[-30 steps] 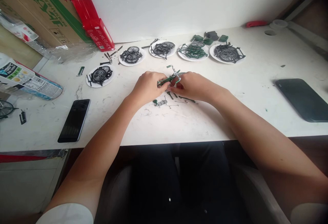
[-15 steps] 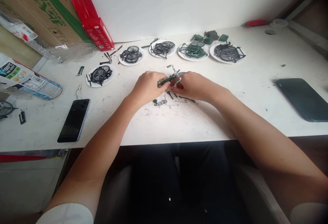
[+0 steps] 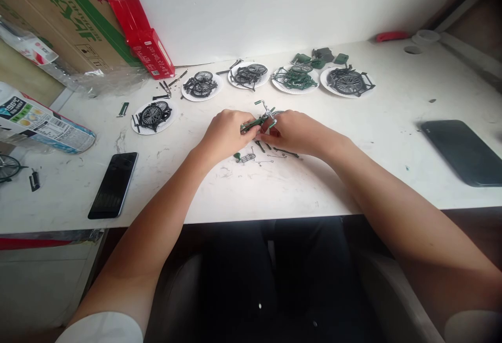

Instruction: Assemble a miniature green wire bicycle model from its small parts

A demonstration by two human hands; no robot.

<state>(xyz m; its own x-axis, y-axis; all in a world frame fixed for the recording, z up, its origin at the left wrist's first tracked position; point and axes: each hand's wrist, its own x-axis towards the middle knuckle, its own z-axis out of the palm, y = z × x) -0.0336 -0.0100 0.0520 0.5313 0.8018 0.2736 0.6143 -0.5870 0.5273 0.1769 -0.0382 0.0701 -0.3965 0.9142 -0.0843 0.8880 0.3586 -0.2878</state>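
Over the middle of the white table, both hands are closed on a small green model bicycle [image 3: 259, 121] with silver handlebars. My left hand [image 3: 226, 133] pinches its green frame between thumb and fingers. My right hand [image 3: 292, 129] grips the front end, just below the handlebars; a wheel behind the fingers is mostly hidden. On the tabletop just under the hands lie a small green saddle [image 3: 237, 156], a wire rack [image 3: 248, 158], thin wire pieces [image 3: 264, 162] and a few green strips [image 3: 286, 151].
Paper plates with black and green bicycle parts [image 3: 296, 78] stand in a row behind the hands. A phone [image 3: 113, 186] lies at left, a dark flat tray-like object [image 3: 465, 152] at right. A spray can [image 3: 47, 123], red box [image 3: 151, 53] and carton [image 3: 70, 13] crowd the left.
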